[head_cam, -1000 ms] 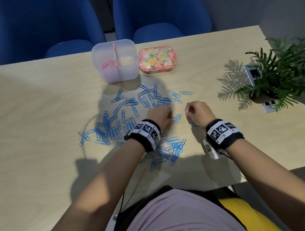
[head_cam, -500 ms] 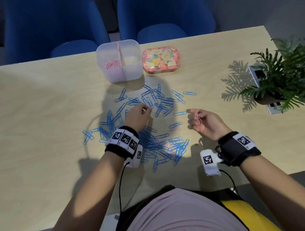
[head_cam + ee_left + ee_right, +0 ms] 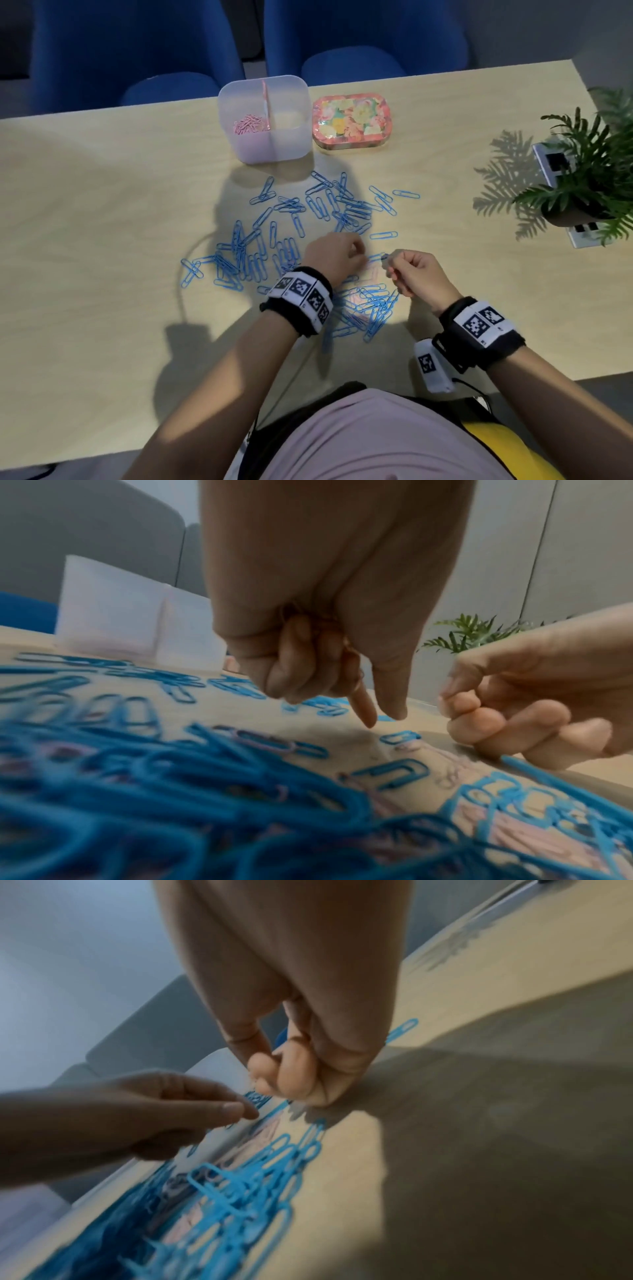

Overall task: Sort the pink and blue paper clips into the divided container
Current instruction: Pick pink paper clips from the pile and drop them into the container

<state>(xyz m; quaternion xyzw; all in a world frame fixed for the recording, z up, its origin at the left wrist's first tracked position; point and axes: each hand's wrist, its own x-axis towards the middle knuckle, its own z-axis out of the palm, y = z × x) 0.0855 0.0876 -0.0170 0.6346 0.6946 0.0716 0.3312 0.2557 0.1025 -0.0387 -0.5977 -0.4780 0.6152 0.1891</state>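
Your left hand [image 3: 334, 255] hovers low over the heap with its outer fingers curled around a few pink clips tucked into the palm, forefinger and thumb pointing down toward the table [image 3: 102, 212]; your right hand [image 3: 416, 274] sits just beside it with fingers curled inward, and whether it holds a clip cannot be told from these views. Most blue paper clips [image 3: 329, 205] lie scattered between you and the divided container [image 3: 263, 118], which stands at the far edge beside a floral tin [image 3: 351, 120]; its left compartment holds pink clips, its right one looks bare. Several pink paper clips [image 3: 364, 301] lie partly buried under blue ones in the near pile. Judge these as very light, stiff wire, smooth-coated and likely to slip or skate when nudged. They will probably snag on each other, so one may drag neighbours up. Pinch a pink clip across its width at a free rounded end, lifting with fingertip and nail under the loop, and shake loose any blue hanger-on first.
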